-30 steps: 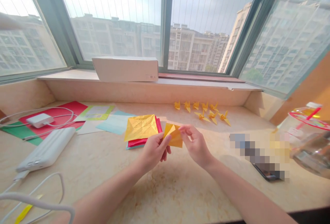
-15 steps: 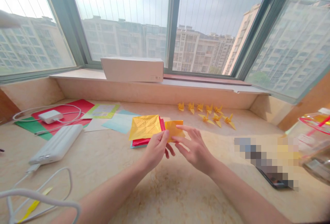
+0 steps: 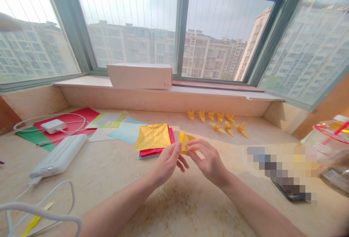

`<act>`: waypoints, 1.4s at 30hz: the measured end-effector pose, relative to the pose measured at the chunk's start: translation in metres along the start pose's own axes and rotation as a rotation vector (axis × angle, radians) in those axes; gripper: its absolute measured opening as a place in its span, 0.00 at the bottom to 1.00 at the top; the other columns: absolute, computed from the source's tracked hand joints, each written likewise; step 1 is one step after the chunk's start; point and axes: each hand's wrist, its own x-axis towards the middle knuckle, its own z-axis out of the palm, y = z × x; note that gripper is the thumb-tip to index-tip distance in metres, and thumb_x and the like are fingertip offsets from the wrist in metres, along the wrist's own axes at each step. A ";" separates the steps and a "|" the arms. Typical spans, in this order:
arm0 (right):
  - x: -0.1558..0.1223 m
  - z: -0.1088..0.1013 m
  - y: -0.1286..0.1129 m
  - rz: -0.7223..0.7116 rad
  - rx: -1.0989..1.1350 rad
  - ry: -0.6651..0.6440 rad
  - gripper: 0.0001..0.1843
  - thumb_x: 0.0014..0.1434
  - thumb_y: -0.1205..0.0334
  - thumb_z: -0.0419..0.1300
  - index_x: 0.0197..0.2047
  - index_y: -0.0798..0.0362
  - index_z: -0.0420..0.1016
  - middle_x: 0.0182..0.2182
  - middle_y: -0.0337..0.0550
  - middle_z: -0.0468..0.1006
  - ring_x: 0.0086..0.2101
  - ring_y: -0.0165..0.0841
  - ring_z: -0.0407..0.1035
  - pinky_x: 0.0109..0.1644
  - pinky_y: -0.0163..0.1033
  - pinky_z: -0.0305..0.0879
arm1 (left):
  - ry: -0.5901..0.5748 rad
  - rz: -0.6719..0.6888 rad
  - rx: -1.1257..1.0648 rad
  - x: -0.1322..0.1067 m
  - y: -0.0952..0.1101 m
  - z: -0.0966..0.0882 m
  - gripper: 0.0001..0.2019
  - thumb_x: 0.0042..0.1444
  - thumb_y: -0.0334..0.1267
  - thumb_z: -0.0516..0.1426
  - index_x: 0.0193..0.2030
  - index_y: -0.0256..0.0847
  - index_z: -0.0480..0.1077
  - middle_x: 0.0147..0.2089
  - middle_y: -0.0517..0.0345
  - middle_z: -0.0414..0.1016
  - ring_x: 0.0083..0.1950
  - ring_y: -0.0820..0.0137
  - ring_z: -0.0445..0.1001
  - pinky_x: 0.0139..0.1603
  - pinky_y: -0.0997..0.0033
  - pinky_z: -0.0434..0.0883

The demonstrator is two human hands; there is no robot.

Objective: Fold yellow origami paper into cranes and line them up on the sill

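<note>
A marbled counter [image 3: 174,211] spans the view; on the sill [image 3: 212,91] behind stands a pale box [image 3: 136,77], its corner print [image 3: 164,84] too small to read. The label [image 3: 322,148] on the clear container [image 3: 307,139] is illegible too. The left hand [image 3: 169,157] and right hand [image 3: 207,159] pinch a folded yellow paper [image 3: 184,140] between them, beside stacked squares [image 3: 152,137]. Eight yellow cranes [image 3: 241,129] sit beyond.

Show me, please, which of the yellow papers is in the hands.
The small folded yellow piece between the left hand and right hand; the creased yellow square lies on the paper pile, and the yellow birds rest further back.
</note>
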 end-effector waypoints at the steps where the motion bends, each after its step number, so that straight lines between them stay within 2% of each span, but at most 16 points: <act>1: 0.000 0.001 -0.001 0.017 0.024 0.010 0.04 0.62 0.65 0.59 0.39 0.49 0.75 0.42 0.47 0.79 0.44 0.38 0.73 0.50 0.46 0.69 | -0.004 0.004 -0.014 0.000 0.001 0.000 0.26 0.60 0.59 0.51 0.43 0.34 0.69 0.32 0.52 0.75 0.28 0.68 0.77 0.25 0.72 0.73; 5: 0.000 0.005 -0.004 0.117 0.132 0.043 0.02 0.60 0.67 0.59 0.36 0.50 0.73 0.42 0.46 0.77 0.45 0.37 0.72 0.51 0.45 0.69 | -0.030 0.023 -0.059 -0.001 0.004 0.000 0.24 0.60 0.56 0.53 0.46 0.34 0.70 0.39 0.49 0.76 0.36 0.65 0.78 0.33 0.66 0.77; 11: -0.001 0.007 -0.003 0.233 0.241 0.071 0.02 0.59 0.67 0.58 0.35 0.50 0.70 0.44 0.46 0.76 0.48 0.38 0.71 0.53 0.45 0.67 | -0.036 0.032 -0.054 0.000 0.004 -0.002 0.21 0.60 0.53 0.55 0.48 0.35 0.71 0.47 0.45 0.75 0.42 0.61 0.79 0.37 0.62 0.79; 15: 0.000 0.006 -0.005 0.242 0.262 0.017 0.02 0.59 0.65 0.59 0.34 0.50 0.72 0.46 0.46 0.76 0.50 0.38 0.70 0.57 0.47 0.65 | -0.002 0.039 -0.093 -0.002 0.005 -0.003 0.20 0.60 0.50 0.56 0.50 0.37 0.72 0.53 0.46 0.74 0.50 0.60 0.76 0.43 0.59 0.79; 19: 0.001 0.008 -0.007 0.212 0.203 -0.048 0.01 0.58 0.64 0.62 0.34 0.50 0.74 0.48 0.47 0.75 0.52 0.39 0.69 0.58 0.48 0.64 | -0.041 0.048 -0.112 -0.002 0.004 -0.003 0.18 0.59 0.46 0.58 0.51 0.37 0.71 0.54 0.46 0.74 0.52 0.59 0.75 0.49 0.58 0.76; 23: 0.000 0.012 -0.004 0.156 0.133 -0.013 0.06 0.57 0.59 0.65 0.38 0.49 0.74 0.47 0.48 0.74 0.51 0.41 0.69 0.57 0.50 0.66 | -0.013 0.125 -0.044 0.001 0.000 -0.003 0.15 0.59 0.43 0.58 0.49 0.37 0.71 0.51 0.46 0.76 0.53 0.59 0.75 0.54 0.60 0.72; 25: -0.001 0.013 -0.002 0.140 0.099 0.002 0.09 0.56 0.58 0.66 0.40 0.49 0.74 0.45 0.47 0.74 0.49 0.41 0.69 0.56 0.50 0.67 | 0.003 0.159 0.002 0.003 -0.002 -0.003 0.13 0.59 0.41 0.58 0.48 0.37 0.71 0.49 0.47 0.77 0.53 0.60 0.75 0.54 0.61 0.72; 31: -0.002 0.012 -0.004 0.099 -0.019 -0.055 0.01 0.59 0.62 0.63 0.36 0.49 0.76 0.45 0.47 0.73 0.48 0.41 0.68 0.55 0.51 0.65 | 0.027 0.151 0.048 0.004 -0.005 -0.005 0.12 0.59 0.40 0.57 0.47 0.37 0.70 0.45 0.50 0.77 0.48 0.63 0.76 0.51 0.63 0.73; 33: -0.002 0.012 -0.004 0.084 -0.036 -0.056 0.01 0.60 0.64 0.62 0.36 0.49 0.75 0.45 0.47 0.74 0.48 0.41 0.68 0.55 0.52 0.64 | 0.038 0.132 0.032 0.004 -0.005 -0.005 0.12 0.59 0.41 0.58 0.46 0.36 0.69 0.45 0.50 0.78 0.47 0.63 0.76 0.49 0.64 0.74; 39: -0.002 0.011 -0.002 0.082 -0.032 -0.049 0.03 0.60 0.66 0.59 0.37 0.49 0.73 0.44 0.47 0.75 0.47 0.41 0.69 0.53 0.50 0.65 | 0.047 0.071 -0.039 0.004 -0.004 -0.004 0.20 0.56 0.46 0.60 0.51 0.36 0.68 0.41 0.51 0.80 0.42 0.64 0.79 0.46 0.63 0.76; 42: -0.001 0.010 -0.002 0.083 -0.038 -0.084 0.03 0.60 0.61 0.61 0.38 0.48 0.73 0.44 0.47 0.74 0.47 0.41 0.69 0.53 0.51 0.65 | 0.054 0.081 0.017 0.004 -0.004 -0.005 0.21 0.55 0.45 0.62 0.51 0.37 0.69 0.40 0.52 0.80 0.42 0.63 0.80 0.44 0.65 0.76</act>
